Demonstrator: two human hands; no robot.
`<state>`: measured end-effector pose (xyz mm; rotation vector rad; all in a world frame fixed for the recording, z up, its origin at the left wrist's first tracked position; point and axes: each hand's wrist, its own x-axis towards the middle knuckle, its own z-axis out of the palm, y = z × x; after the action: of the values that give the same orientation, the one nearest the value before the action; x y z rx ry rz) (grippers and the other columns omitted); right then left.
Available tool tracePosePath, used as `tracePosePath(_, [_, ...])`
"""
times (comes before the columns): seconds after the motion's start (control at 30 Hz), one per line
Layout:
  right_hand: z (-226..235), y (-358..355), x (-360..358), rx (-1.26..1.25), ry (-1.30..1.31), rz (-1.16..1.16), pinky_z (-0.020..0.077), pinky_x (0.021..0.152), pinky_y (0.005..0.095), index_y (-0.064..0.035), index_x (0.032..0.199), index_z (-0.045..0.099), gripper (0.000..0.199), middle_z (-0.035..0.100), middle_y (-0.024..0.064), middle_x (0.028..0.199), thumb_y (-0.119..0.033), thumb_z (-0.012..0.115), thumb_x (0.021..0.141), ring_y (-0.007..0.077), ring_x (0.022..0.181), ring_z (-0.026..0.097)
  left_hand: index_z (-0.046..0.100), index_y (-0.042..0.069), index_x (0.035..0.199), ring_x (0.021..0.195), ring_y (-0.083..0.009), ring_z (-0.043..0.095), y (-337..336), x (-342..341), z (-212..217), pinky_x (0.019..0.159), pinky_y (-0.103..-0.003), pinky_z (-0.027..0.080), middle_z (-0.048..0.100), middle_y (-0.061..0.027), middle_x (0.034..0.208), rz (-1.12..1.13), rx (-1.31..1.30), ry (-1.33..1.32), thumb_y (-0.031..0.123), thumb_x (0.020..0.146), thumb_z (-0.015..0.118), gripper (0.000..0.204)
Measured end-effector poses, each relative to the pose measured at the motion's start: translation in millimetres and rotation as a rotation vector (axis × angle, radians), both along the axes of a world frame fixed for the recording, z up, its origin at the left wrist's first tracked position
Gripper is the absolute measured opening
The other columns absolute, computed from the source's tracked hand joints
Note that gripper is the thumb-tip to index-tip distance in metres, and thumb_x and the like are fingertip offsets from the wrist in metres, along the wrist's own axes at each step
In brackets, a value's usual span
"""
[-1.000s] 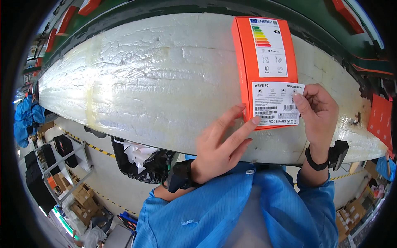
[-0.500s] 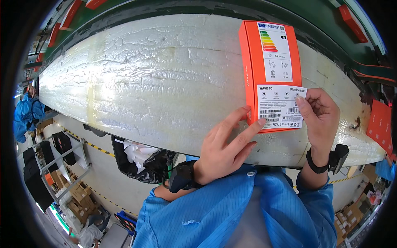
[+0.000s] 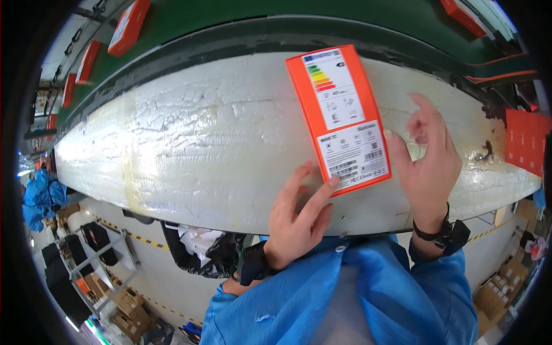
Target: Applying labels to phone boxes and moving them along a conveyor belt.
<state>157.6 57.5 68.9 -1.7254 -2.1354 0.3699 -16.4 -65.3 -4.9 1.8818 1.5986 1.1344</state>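
Note:
An orange flat box (image 3: 340,118) with two white labels lies on the white, cracked workbench top (image 3: 190,149), tilted slightly left. My left hand (image 3: 299,215) rests at the box's near corner, its fingertips touching the lower label's edge. My right hand (image 3: 428,158) hovers just right of the box with fingers spread, its thumb close to the box's right edge and holding nothing. Both wrists wear black straps and blue sleeves.
A green conveyor belt (image 3: 241,20) runs behind the bench and carries more orange boxes (image 3: 129,26). Further orange boxes (image 3: 526,141) sit at the right end. Below the bench hang a black bag (image 3: 201,253) and, lower, cardboard cartons (image 3: 123,305) on the floor.
The box has slid left and away across the bench. My right hand has let go of the label's edge and opened; my left hand has stayed at the near corner.

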Motion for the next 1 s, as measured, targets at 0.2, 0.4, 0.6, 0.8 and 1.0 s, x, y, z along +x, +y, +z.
tracePosePath(0.2, [-5.4, -22.5, -2.2, 0.044, 0.002, 0.7, 0.0325, 0.109, 0.045, 0.0021, 0.136, 0.044, 0.067, 0.048, 0.016, 0.138, -0.043, 0.058, 0.088, 0.0316, 0.128, 0.045, 0.062, 0.012, 0.121, 0.121, -0.0412, 0.052, 5.2, 6.4, 2.2, 0.092, -0.043, 0.049, 0.048, -0.02, 0.138, 0.079, 0.128, 0.209, 0.005, 0.074, 0.072, 0.049])
tracePosePath(0.4, [-67.3, 23.0, 108.3, 0.125, 0.079, 0.37, 0.0335, 0.11, 0.0433, 0.0026, 0.138, 0.042, 0.06, 0.047, 0.0186, 0.139, -0.028, 0.06, 0.089, 0.0341, 0.13, 0.043, 0.053, 0.011, 0.122, 0.132, -0.049, 0.039, 32.6, 7.1, 9.1, 0.106, -0.054, 0.037, 0.047, -0.0199, 0.141, -0.115, 0.126, 0.441, 0.004, 0.076, 0.069, 0.049])
tracePosePath(0.6, [-88.9, 51.5, 84.7, 0.125, 0.7, 0.063, 0.0431, 0.097, 0.0438, -0.0039, 0.124, 0.05, 0.035, 0.054, 0.0185, 0.121, -0.027, 0.047, 0.099, 0.0363, 0.113, 0.053, 0.049, 0.001, 0.132, 0.124, -0.0441, 0.047, 126.0, -11.6, 6.0, 0.104, -0.055, 0.039, 0.054, -0.0223, 0.128, -0.057, 0.409, 0.61, 0.046, 0.085, 0.067, 0.067])
tracePosePath(0.8, [-81.6, 60.3, 94.6, 0.391, 0.659, 0.079, 0.0449, 0.081, 0.0442, -0.0028, 0.102, 0.053, 0.019, 0.055, 0.0169, 0.1, -0.019, 0.056, 0.092, 0.037, 0.094, 0.054, 0.053, -0.001, 0.123, 0.112, -0.0363, 0.055, 303.0, 49.8, 12.6, 0.096, -0.046, 0.043, 0.056, -0.0226, 0.122, 0.287, 0.237, 0.345, 0.021, 0.085, 0.069, 0.047])
tracePosePath(1.0, [-61.1, 61.5, 118.8, 0.056, 0.771, 0.072, 0.0467, 0.082, 0.0401, -0.0066, 0.1, 0.057, 0.018, 0.058, 0.013, 0.101, -0.007, 0.062, 0.082, 0.0345, 0.097, 0.057, 0.055, 0.005, 0.071, 0.088, -0.0318, 0.055, 400.7, 83.8, -1.0, 0.077, -0.041, 0.046, 0.056, -0.0108, 0.083, 0.134, 0.253, 0.381, 0.02, 0.075, 0.077, 0.027])
